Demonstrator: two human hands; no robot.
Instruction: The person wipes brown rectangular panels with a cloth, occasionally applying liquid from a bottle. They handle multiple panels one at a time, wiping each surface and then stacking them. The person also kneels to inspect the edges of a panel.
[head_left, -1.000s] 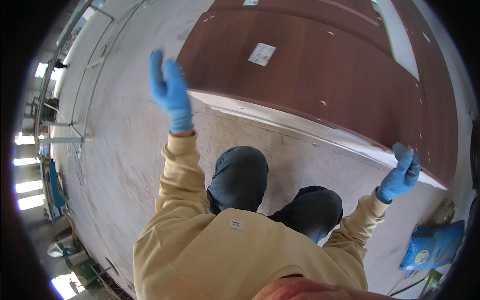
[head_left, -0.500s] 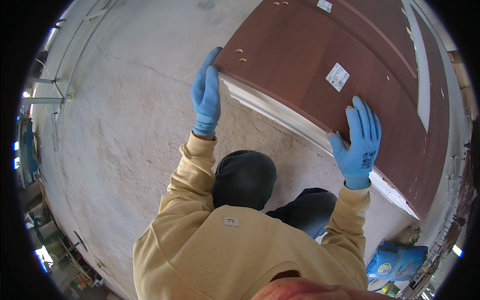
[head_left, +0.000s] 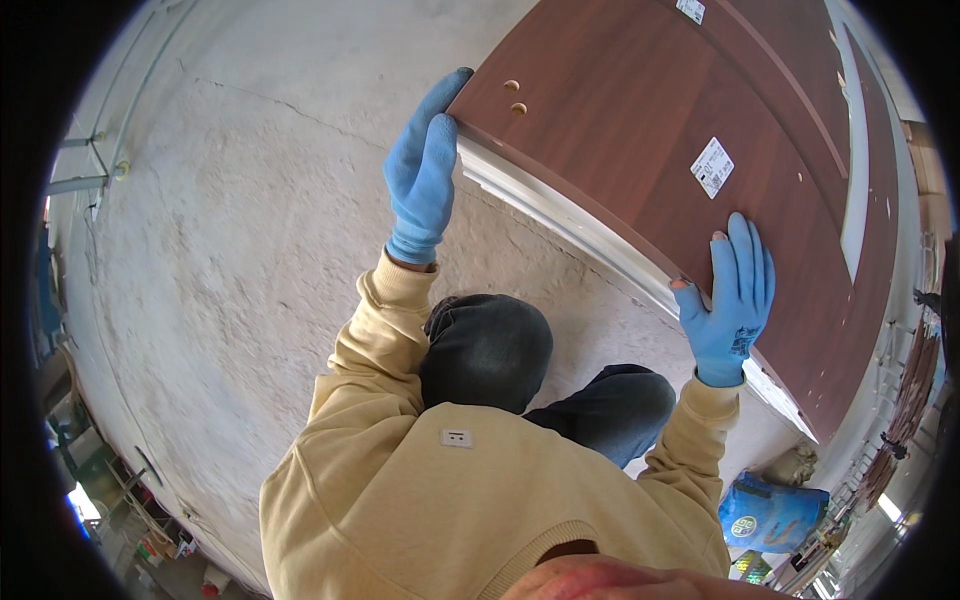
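A dark brown wood-look panel [head_left: 620, 150] lies at the upper right on top of pale boards [head_left: 560, 225], whose edges show beneath it. It has two round holes near its left corner and a white label [head_left: 712, 168] on its face. My left hand [head_left: 422, 180], in a blue glove, is at that corner, its fingers stretched along the edge. Over the near long edge rests my right hand [head_left: 735, 305], also gloved; its fingers lie flat on the panel and its thumb is at the edge. Bare fingertips show through this glove.
More brown panels [head_left: 790, 85] and a white strip [head_left: 856, 200] lie at the far right. A blue bag [head_left: 772, 515] stands at lower right. Metal frame tubes [head_left: 75, 185] are at the left rim. Around my knees [head_left: 485, 350] is rough concrete floor [head_left: 270, 230].
The panel's left corner and both hands appear slightly farther right in the picture. The view has shifted a little too. Both hands keep their contact with the panel.
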